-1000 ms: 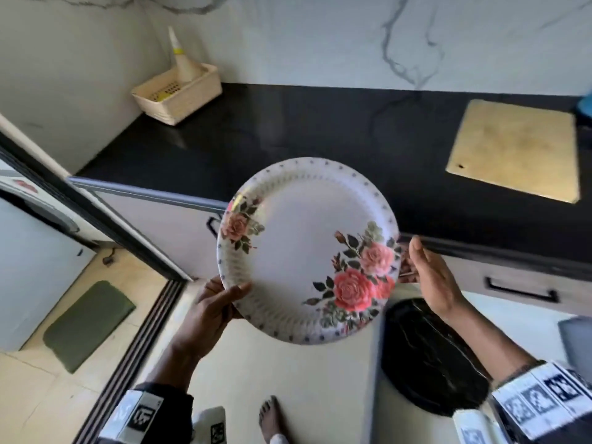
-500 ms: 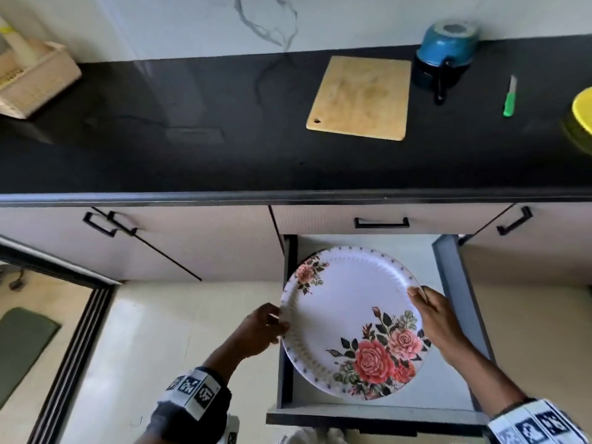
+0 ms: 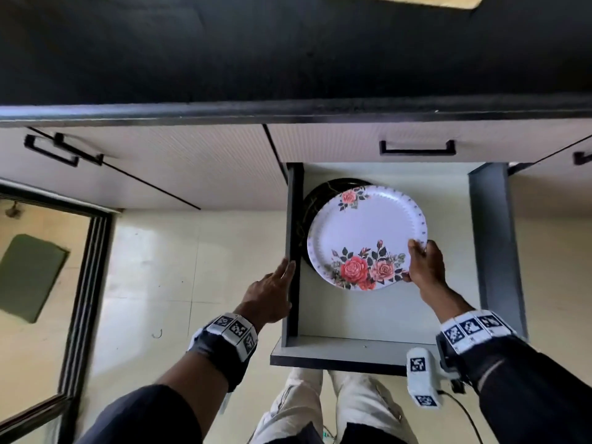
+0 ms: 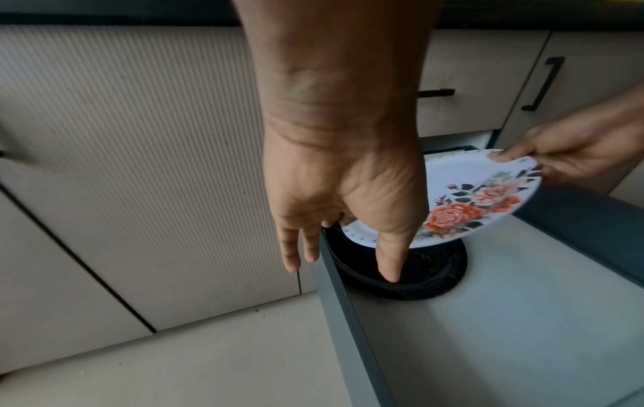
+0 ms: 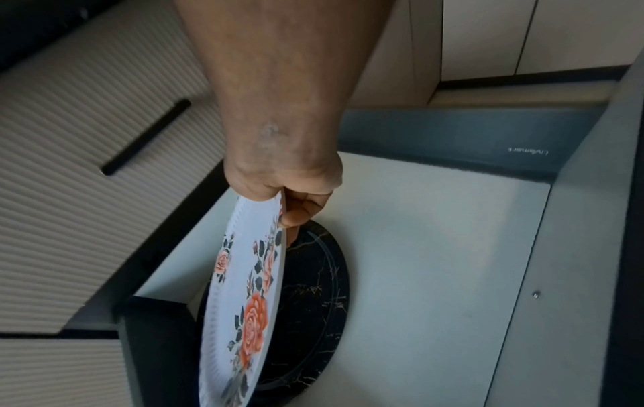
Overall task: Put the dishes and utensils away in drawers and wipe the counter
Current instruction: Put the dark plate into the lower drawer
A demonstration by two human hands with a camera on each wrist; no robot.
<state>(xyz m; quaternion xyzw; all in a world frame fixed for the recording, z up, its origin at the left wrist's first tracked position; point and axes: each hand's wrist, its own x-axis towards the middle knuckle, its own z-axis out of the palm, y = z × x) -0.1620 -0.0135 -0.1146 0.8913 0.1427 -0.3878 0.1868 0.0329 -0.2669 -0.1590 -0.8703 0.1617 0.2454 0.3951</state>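
A white plate with red roses (image 3: 362,232) hangs tilted in the open drawer (image 3: 490,251), just above a black marbled plate (image 3: 309,203) that lies on the drawer floor at the back left. My right hand (image 3: 416,261) pinches the floral plate's right rim, thumb on top. The right wrist view shows that plate (image 5: 244,289) edge-on over the black plate (image 5: 313,303), gripped by my right hand (image 5: 289,203). My left hand (image 3: 275,283) holds nothing. Its straight fingers (image 4: 292,247) point down along the drawer's left wall (image 4: 348,316).
The black counter (image 3: 288,59) overhangs the cabinets, with a wooden board's edge (image 3: 400,0) at the top. A closed drawer with a black handle (image 3: 416,149) sits above the open one. Bare drawer floor (image 3: 448,219) lies right of the plates. A green mat (image 3: 28,277) is on the floor.
The floral plate came down from in front of the counter into the drawer, over the black plate. My left hand let go of its rim and moved to the drawer's left wall.
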